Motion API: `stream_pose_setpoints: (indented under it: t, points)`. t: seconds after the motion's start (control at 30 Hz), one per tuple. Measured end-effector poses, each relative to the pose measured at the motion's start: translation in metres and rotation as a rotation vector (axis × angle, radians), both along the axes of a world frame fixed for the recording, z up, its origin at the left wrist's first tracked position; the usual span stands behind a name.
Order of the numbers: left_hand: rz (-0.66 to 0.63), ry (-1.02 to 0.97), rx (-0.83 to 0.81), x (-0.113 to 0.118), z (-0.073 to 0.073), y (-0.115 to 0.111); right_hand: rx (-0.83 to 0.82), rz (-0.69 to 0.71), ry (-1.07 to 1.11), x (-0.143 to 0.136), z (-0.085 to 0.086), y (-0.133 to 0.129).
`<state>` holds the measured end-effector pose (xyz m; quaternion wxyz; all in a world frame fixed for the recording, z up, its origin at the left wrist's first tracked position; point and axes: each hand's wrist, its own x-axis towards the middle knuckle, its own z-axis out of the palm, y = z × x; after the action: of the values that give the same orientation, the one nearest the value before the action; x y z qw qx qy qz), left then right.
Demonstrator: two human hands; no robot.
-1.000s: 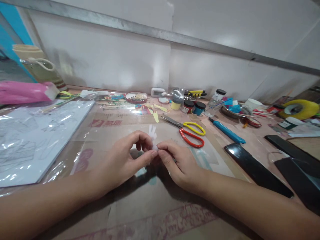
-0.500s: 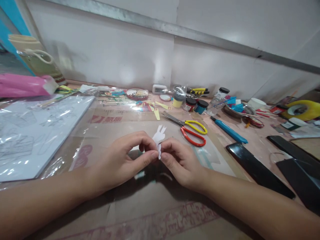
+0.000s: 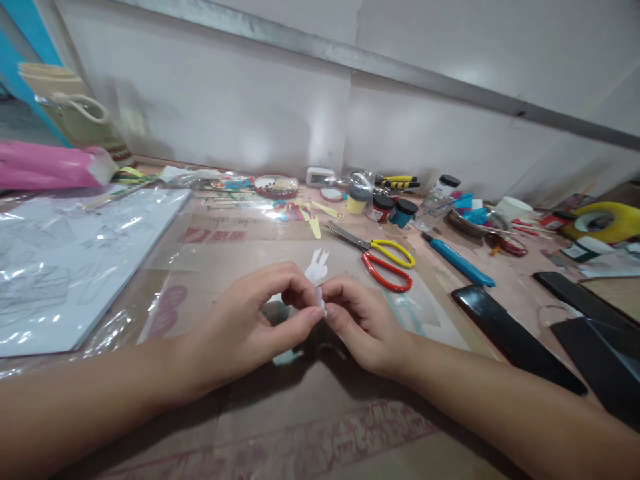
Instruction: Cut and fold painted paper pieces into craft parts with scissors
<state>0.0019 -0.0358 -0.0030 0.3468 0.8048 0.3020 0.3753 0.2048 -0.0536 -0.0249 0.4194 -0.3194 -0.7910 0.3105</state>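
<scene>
A small white cutout [image 3: 317,269] with narrow prongs at its top is pinched between my two hands, near the middle of the view. My left hand [image 3: 275,310] grips its lower left side with thumb and fingers. From the right, my right hand [image 3: 357,320] pinches its lower edge, the fingertips of both hands almost touching. Fingers hide part of the piece. Scissors [image 3: 373,255] with one yellow and one red handle lie partly open just beyond my right hand. Under my hands is a clear plastic sheet [image 3: 280,427] over brown printed board.
White sheets with drawings [image 3: 100,267] lie at the left under plastic. Paint jars [image 3: 403,212], a bead dish [image 3: 276,186] and yellow cut pieces [image 3: 314,227] stand or lie behind. To the right are a blue cutter [image 3: 460,260], black objects [image 3: 515,337] and yellow tape [image 3: 607,221].
My left thumb has shifted slightly right and up along the white cutout. The cutout's pronged top sits a little further left, and its lower part is turned slightly.
</scene>
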Motion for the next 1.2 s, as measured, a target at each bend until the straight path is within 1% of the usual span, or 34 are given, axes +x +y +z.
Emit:
stream_pose_setpoints:
  t: [0.2,0.3,0.47,0.83,1.2]
  points:
    - [-0.018,0.016,-0.045,0.0,0.0015,-0.0039,0.133,0.033,-0.015,0.0013,0.0021,0.0]
    - [-0.028,0.006,-0.05,-0.0005,0.0011,-0.0058,0.172,0.045,-0.046,0.003,0.0041,-0.0008]
    - [-0.048,0.016,-0.058,-0.0012,0.0008,-0.0069,0.182,0.049,-0.057,0.004,0.0045,-0.0005]
    - [-0.084,0.0,-0.055,-0.0014,-0.0022,-0.0049,0.143,0.036,0.028,0.0031,0.0032,0.0003]
    - [-0.061,0.022,-0.05,-0.0002,0.0004,-0.0062,0.173,0.002,-0.043,0.0033,0.0043,-0.0001]
